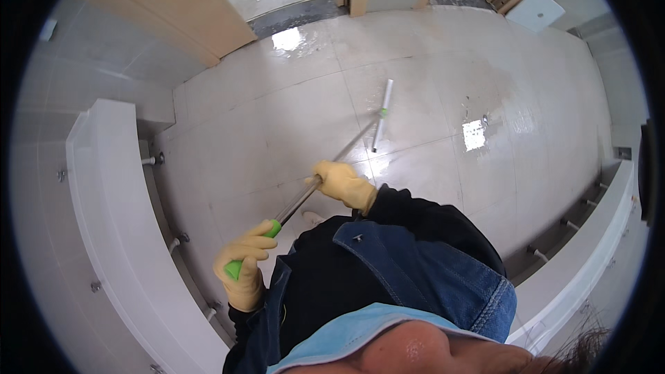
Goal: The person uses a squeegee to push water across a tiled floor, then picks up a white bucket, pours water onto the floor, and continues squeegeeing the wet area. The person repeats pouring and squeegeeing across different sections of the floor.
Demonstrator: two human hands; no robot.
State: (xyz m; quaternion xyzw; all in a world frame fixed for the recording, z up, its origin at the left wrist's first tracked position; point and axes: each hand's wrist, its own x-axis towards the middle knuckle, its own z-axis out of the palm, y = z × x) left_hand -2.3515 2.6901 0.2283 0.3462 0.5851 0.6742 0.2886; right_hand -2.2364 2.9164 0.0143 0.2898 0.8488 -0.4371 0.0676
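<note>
A floor squeegee has a long metal pole (298, 206) with a green grip. Its narrow white head (383, 119), joined by a green piece, rests on the wet tiled floor (291, 135) ahead of me. My left hand (243, 265), in a yellow rubber glove, is wrapped around the green grip at the pole's upper end, low on the left. Further down the pole, my right hand (344, 185), in a matching glove, grips the metal shaft. The pole slants away from me to the right. Part of a light shoe (313, 219) shows beneath my jacket.
Long white trough sinks (119, 208) (576, 265) line both side walls, with drain pipes beneath. A floor drain (485, 120) lies right of the squeegee. Ahead are a wooden door (171, 5), a dark stone threshold (298, 14) and a white panel (536, 10).
</note>
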